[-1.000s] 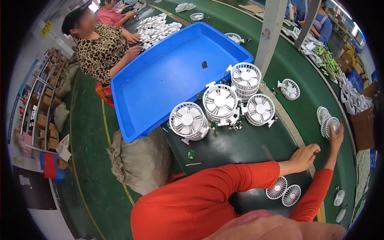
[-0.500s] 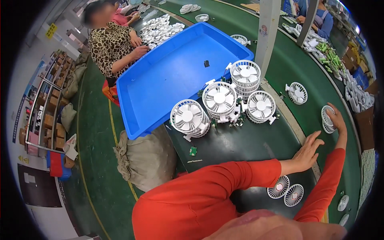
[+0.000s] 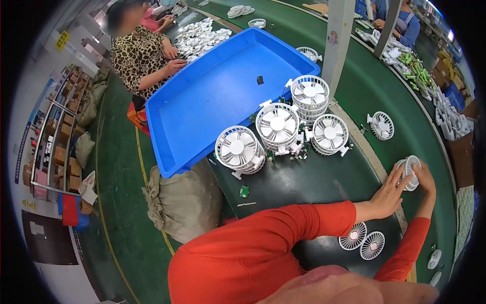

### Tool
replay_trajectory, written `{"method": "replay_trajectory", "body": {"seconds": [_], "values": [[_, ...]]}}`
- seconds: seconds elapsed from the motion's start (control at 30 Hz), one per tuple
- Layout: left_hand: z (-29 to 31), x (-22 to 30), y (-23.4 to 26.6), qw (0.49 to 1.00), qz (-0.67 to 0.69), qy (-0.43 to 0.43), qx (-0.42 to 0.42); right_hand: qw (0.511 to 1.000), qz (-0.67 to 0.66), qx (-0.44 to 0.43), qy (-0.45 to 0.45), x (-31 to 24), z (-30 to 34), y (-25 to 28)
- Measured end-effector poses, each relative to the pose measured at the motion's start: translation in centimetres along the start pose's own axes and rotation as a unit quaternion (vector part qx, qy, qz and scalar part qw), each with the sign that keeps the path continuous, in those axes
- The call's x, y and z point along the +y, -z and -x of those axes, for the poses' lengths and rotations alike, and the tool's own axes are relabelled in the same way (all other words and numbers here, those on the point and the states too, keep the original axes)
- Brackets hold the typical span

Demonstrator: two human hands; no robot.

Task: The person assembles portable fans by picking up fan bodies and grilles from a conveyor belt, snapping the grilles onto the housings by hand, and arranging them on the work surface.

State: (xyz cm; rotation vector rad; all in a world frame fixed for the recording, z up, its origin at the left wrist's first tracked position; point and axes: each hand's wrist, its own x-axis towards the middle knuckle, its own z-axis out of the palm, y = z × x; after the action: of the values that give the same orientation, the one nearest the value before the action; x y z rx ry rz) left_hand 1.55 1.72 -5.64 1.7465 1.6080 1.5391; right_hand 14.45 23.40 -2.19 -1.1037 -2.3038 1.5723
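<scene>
Over the green conveyor belt at the right, two white round fan grilles stand on edge, side by side. My right hand is closed round their right side. From the left, my left hand has its fingers against the nearer grille, so both hands grip the pair. Below my left forearm, two more grilles with pinkish centres lie flat on the dark table. Stacks of white fan housings with blades stand farther left, beside small green circuit boards and wires.
A big blue tray with a small black piece lies beyond the stacks. A grey post rises beside the belt. Another fan housing rides on the belt. At the far left a person in leopard print works by a pile of white parts.
My right hand has drawn the grilles towards me and left, and they now stand more upright. My left hand has met them with its fingers. The fan housing on the belt has shifted slightly nearer.
</scene>
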Motion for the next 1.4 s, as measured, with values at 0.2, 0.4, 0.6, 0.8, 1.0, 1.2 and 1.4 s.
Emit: {"method": "replay_trajectory", "body": {"seconds": [0.2,0.4,0.6,0.8,1.0,1.2,1.4], "values": [[-0.4,0.3,0.7,0.998,0.000,-0.012,-0.056,0.993,-0.114,0.020,0.033,-1.7,4.4,-2.3],[-0.4,0.1,0.8,0.997,0.070,-0.018,-0.028,0.980,-0.176,0.054,0.079,-2.3,6.1,-5.4],[-0.9,0.3,2.7,0.977,0.152,-0.134,0.059,0.947,-0.280,0.127,0.095,-0.5,11.3,-5.4],[-1.8,-1.4,0.5,0.973,0.201,-0.011,0.115,0.993,-0.061,0.092,0.030,-3.1,16.3,-11.5],[-1.2,-2.3,1.3,0.983,0.160,-0.043,0.076,0.938,0.229,0.243,0.089,-8.8,18.7,-17.2],[-1.3,-1.4,0.4,0.968,0.244,-0.002,0.067,0.943,0.277,0.146,0.116,-10.0,20.4,-20.0],[-1.6,-1.9,-0.9,0.970,0.224,-0.024,0.086,0.922,0.314,0.173,0.146,-11.0,20.9,-21.2]]}}
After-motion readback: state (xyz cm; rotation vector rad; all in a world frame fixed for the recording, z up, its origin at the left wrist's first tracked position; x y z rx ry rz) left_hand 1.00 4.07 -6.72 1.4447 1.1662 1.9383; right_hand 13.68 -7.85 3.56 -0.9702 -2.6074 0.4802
